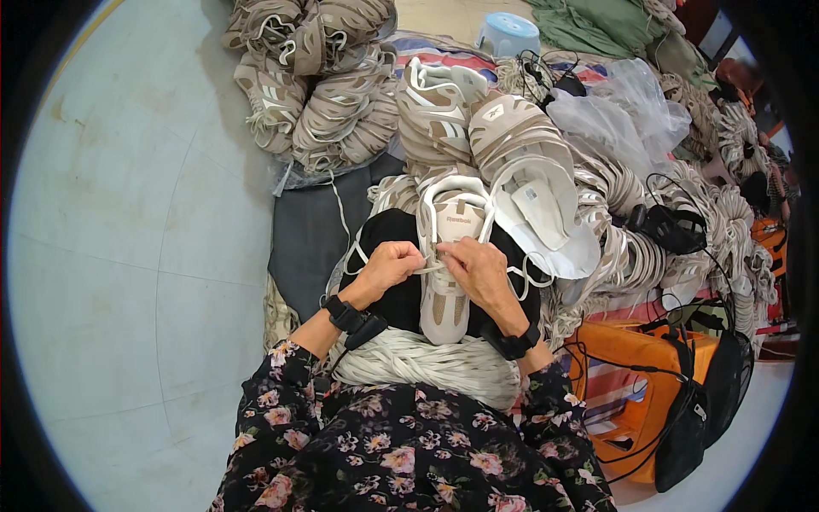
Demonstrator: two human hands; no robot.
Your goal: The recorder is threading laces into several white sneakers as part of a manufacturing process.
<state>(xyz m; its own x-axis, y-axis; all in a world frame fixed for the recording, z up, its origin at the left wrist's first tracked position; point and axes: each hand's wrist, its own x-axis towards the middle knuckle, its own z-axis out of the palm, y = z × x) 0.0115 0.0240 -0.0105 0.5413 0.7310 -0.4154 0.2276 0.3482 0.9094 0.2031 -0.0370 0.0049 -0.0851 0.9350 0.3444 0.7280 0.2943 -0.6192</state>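
Left hand [388, 264]: closed, pinching a white lace [426, 268] over the beige shoe upper [448, 256].
Right hand [478, 269]: closed on the same lace, just beside the left hand.
Shoe upper: on the lap, on a black cloth [401, 299], toe toward the person.
Lace bundle [426, 363]: white, below the shoe upper.
Behind: piles of uppers [316, 77] on the floor.
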